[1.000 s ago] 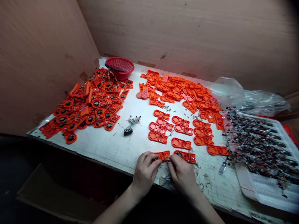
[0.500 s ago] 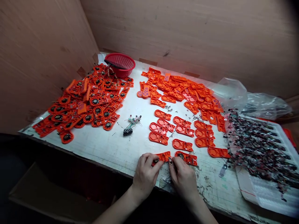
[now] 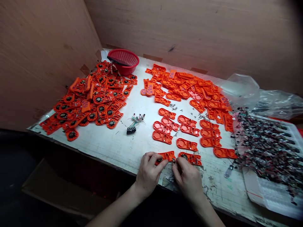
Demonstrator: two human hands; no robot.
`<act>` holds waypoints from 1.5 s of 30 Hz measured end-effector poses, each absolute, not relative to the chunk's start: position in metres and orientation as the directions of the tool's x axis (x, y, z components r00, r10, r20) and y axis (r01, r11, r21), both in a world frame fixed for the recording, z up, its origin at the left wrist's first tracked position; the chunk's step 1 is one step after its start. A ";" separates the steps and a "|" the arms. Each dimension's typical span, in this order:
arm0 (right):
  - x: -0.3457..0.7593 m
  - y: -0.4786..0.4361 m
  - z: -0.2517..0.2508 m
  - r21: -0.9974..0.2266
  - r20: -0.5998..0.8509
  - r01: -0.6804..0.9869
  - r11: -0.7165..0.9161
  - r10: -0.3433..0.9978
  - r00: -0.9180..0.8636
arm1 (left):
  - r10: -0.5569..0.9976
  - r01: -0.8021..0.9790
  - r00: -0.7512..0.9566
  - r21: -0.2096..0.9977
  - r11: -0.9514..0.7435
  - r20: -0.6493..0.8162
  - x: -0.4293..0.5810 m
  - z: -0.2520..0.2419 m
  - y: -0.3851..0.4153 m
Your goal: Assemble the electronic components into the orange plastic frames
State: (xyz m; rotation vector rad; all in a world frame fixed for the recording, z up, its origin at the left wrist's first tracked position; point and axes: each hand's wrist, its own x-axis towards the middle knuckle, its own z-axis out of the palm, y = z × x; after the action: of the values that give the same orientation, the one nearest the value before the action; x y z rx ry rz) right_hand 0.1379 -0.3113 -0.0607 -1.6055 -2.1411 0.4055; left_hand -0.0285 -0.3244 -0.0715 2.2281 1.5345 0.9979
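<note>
At the table's front edge, my left hand [image 3: 148, 170] grips an orange plastic housing half [image 3: 168, 156] by its rounded end, where a dark round part shows under the fingers. My right hand [image 3: 188, 176] is closed in a pinch at the housing's other end, on a tiny dark piece [image 3: 174, 160] too small to name. Just beyond the right fingers lies a second orange housing half with a round speaker-like disc [image 3: 184, 156] in it. Several bare orange housing halves [image 3: 187, 144] lie in loose rows behind my hands.
Filled orange housings [image 3: 99, 100] are heaped at left, beside a red basket [image 3: 129, 67]. More orange shells [image 3: 182, 83] pile up at the back, near small screws [image 3: 203, 117]. A wired bundle [image 3: 131, 130] lies mid-table. Wired parts [image 3: 265, 148] cover a white tray at right, near a screwdriver [image 3: 228, 171].
The camera view has shifted slightly. Both hands stay at the same housing, and the right fingertips have moved a little at its end.
</note>
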 end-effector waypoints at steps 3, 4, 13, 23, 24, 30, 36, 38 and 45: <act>0.135 -0.311 -0.063 -0.451 0.173 0.853 0.262 0.964 -0.204 | 0.887 0.734 0.224 0.529 -0.426 0.404 -0.028 -0.070 -0.324; 0.135 -0.310 -0.063 -0.449 0.170 0.855 0.261 0.964 -0.205 | 0.883 0.741 0.230 0.515 -0.431 0.409 -0.028 -0.070 -0.324; 0.138 -0.306 -0.065 -0.452 0.125 0.854 0.259 0.966 -0.227 | 0.858 0.772 0.258 0.439 -0.459 0.444 -0.026 -0.072 -0.325; 0.138 -0.306 -0.066 -0.473 0.080 0.858 0.198 0.980 -0.182 | 0.850 0.754 0.223 0.468 -0.461 0.478 -0.026 -0.073 -0.326; 0.138 -0.305 -0.065 -0.484 0.068 0.854 0.193 0.981 -0.184 | 0.853 0.756 0.226 0.468 -0.458 0.470 -0.026 -0.073 -0.326; 0.140 -0.296 -0.056 -0.471 -0.046 0.860 0.197 0.968 -0.247 | 0.874 0.754 0.222 0.493 -0.435 0.431 -0.026 -0.075 -0.327; 0.138 -0.292 -0.053 -0.356 -0.057 0.904 0.237 0.960 -0.274 | 0.886 0.764 0.194 0.502 -0.406 0.421 -0.024 -0.074 -0.327; 0.137 -0.292 -0.053 -0.321 -0.059 0.913 0.251 0.957 -0.284 | 0.890 0.768 0.185 0.504 -0.395 0.416 -0.024 -0.073 -0.327; 0.132 -0.292 -0.052 -0.209 -0.070 0.940 0.269 0.955 -0.289 | 0.901 0.764 0.166 0.526 -0.374 0.400 -0.023 -0.074 -0.326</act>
State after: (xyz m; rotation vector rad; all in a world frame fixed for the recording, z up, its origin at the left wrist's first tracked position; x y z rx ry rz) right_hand 0.1323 -0.2921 -0.0519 -1.8299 -2.4465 0.3243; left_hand -0.0234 -0.3262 -0.0744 2.2350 1.6250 0.9981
